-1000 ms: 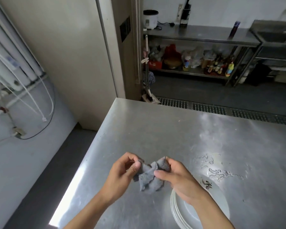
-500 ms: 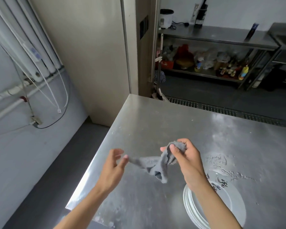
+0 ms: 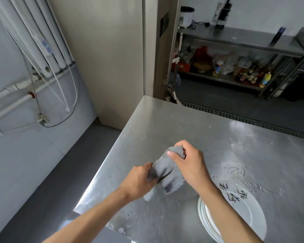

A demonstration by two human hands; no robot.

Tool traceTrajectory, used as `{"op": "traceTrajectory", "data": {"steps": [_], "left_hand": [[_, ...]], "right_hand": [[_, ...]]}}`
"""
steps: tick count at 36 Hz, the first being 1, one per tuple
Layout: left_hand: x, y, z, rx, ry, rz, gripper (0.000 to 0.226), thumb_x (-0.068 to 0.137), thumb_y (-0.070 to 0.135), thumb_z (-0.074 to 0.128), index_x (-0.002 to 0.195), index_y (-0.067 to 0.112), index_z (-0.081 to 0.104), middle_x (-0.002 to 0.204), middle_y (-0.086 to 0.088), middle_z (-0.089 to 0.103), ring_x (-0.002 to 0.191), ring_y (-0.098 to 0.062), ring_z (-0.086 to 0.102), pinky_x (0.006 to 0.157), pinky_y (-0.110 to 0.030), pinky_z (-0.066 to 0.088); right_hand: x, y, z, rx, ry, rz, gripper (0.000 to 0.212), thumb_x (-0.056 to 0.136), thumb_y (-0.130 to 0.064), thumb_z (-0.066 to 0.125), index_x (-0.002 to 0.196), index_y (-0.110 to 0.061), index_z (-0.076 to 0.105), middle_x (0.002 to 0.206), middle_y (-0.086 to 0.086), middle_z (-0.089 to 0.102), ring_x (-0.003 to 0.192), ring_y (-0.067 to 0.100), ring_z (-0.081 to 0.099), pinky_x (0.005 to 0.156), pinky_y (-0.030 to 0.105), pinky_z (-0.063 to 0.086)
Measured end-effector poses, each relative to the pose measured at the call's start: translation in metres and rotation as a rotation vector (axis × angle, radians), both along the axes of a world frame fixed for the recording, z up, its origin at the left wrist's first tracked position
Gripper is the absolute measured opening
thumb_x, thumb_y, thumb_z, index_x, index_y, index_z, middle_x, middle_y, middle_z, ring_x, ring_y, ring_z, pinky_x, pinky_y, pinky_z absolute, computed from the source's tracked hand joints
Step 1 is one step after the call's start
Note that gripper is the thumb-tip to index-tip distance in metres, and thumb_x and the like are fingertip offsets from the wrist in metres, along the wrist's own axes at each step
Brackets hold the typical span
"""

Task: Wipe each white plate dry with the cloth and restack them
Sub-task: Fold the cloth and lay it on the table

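Observation:
Above the steel table (image 3: 165,127), both hands hold a grey cloth (image 3: 168,174). My right hand (image 3: 189,163) grips its upper end with thumb and curled fingers. My left hand (image 3: 139,181) grips its lower left part, and the cloth hangs bunched between them. A stack of white plates (image 3: 249,209) with black characters near the rim sits on the table at the lower right, partly hidden by my right forearm.
Water drops lie on the table just beyond the plates. The table's left edge and near corner drop to a grey floor. White pipes and cables run along the left wall. A steel shelf (image 3: 235,37) with bottles and bags stands across a floor drain.
My left hand has moved right and closed on the cloth, which it only touched before. The cloth is now gathered between both hands instead of stretched out.

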State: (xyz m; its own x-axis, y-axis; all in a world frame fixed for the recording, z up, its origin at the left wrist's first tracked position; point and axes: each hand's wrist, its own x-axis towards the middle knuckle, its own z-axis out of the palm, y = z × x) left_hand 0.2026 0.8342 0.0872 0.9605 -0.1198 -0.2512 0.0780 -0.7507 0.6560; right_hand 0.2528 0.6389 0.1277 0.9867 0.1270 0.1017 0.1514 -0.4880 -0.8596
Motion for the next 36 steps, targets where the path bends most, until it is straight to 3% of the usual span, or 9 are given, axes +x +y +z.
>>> {"op": "traceTrajectory", "data": {"steps": [2, 5, 12, 18, 23, 28, 31, 34, 36], "left_hand": [[-0.001, 0.01, -0.006, 0.041, -0.015, 0.027, 0.023, 0.092, 0.011, 0.059, 0.077, 0.025, 0.05, 0.07, 0.003, 0.057, 0.078, -0.036, 0.06, 0.061, -0.028, 0.035], [0.0, 0.024, -0.011, 0.061, 0.002, 0.05, 0.012, 0.099, 0.012, 0.057, 0.096, 0.016, 0.068, 0.081, -0.001, 0.072, 0.079, -0.026, 0.066, 0.068, -0.029, 0.047], [0.007, 0.041, 0.006, -0.04, -0.003, 0.204, 0.02, 0.107, 0.027, 0.058, 0.091, 0.018, 0.066, 0.073, 0.002, 0.069, 0.068, -0.015, 0.061, 0.063, -0.021, 0.046], [0.018, 0.015, 0.043, -0.61, 0.103, 0.427, 0.022, 0.107, 0.02, 0.06, 0.093, 0.005, 0.067, 0.071, -0.004, 0.06, 0.058, -0.014, 0.051, 0.052, -0.023, 0.045], [0.023, -0.007, 0.061, -0.937, 0.252, 0.379, 0.02, 0.104, 0.007, 0.061, 0.117, -0.007, 0.066, 0.094, -0.018, 0.069, 0.082, -0.022, 0.069, 0.072, -0.026, 0.061], [0.022, -0.013, 0.064, -1.004, 0.305, 0.323, 0.024, 0.104, 0.003, 0.06, 0.126, -0.002, 0.067, 0.117, -0.024, 0.075, 0.103, -0.026, 0.076, 0.084, -0.026, 0.061], [0.024, -0.008, 0.065, -1.15, 0.385, 0.415, 0.029, 0.107, 0.006, 0.052, 0.135, 0.0, 0.059, 0.124, -0.025, 0.072, 0.112, -0.029, 0.073, 0.095, -0.034, 0.062], [0.025, 0.002, 0.065, -1.22, 0.452, 0.381, 0.031, 0.11, 0.006, 0.04, 0.137, 0.006, 0.054, 0.124, -0.022, 0.074, 0.117, -0.031, 0.072, 0.097, -0.038, 0.061], [0.024, 0.007, 0.063, -1.125, 0.445, 0.282, 0.036, 0.109, 0.0, 0.036, 0.139, 0.009, 0.054, 0.124, -0.017, 0.075, 0.118, -0.03, 0.072, 0.102, -0.04, 0.058]], "right_hand": [[0.004, -0.009, 0.0, -0.004, -0.006, -0.022, 0.021, 0.087, -0.035, 0.076, 0.083, -0.026, 0.056, 0.056, -0.01, 0.043, 0.051, 0.007, 0.035, 0.048, 0.019, 0.032], [0.008, -0.022, 0.001, 0.009, 0.01, -0.045, 0.02, 0.087, -0.036, 0.076, 0.084, -0.026, 0.059, 0.058, -0.007, 0.042, 0.053, 0.008, 0.035, 0.05, 0.023, 0.031], [0.017, -0.041, 0.001, -0.034, 0.011, -0.206, 0.023, 0.083, -0.033, 0.081, 0.078, -0.019, 0.063, 0.061, -0.003, 0.043, 0.056, 0.009, 0.036, 0.052, 0.023, 0.031], [0.009, -0.019, -0.003, 0.066, 0.071, -0.199, 0.019, 0.086, -0.027, 0.079, 0.075, -0.022, 0.064, 0.055, -0.011, 0.045, 0.053, 0.008, 0.039, 0.05, 0.019, 0.041], [-0.007, 0.01, -0.009, 0.13, 0.028, -0.066, 0.009, 0.09, -0.02, 0.075, 0.082, -0.016, 0.074, 0.066, -0.004, 0.067, 0.055, 0.015, 0.061, 0.057, 0.044, 0.055], [-0.014, 0.017, -0.015, 0.08, -0.11, 0.05, 0.026, 0.097, -0.036, 0.06, 0.079, -0.018, 0.07, 0.07, -0.004, 0.061, 0.064, 0.019, 0.058, 0.058, 0.044, 0.052], [-0.013, 0.011, -0.014, 0.121, -0.04, 0.064, 0.029, 0.087, -0.052, 0.069, 0.092, -0.023, 0.074, 0.081, -0.006, 0.066, 0.073, 0.016, 0.064, 0.065, 0.036, 0.055], [-0.01, 0.005, -0.015, 0.183, 0.141, 0.067, 0.027, 0.075, -0.03, 0.086, 0.098, -0.02, 0.076, 0.088, -0.005, 0.069, 0.08, 0.018, 0.068, 0.076, 0.038, 0.058], [-0.008, 0.003, -0.016, 0.185, 0.181, 0.054, 0.014, 0.082, -0.01, 0.08, 0.093, -0.017, 0.077, 0.083, -0.004, 0.072, 0.077, 0.019, 0.069, 0.077, 0.042, 0.057]]}}
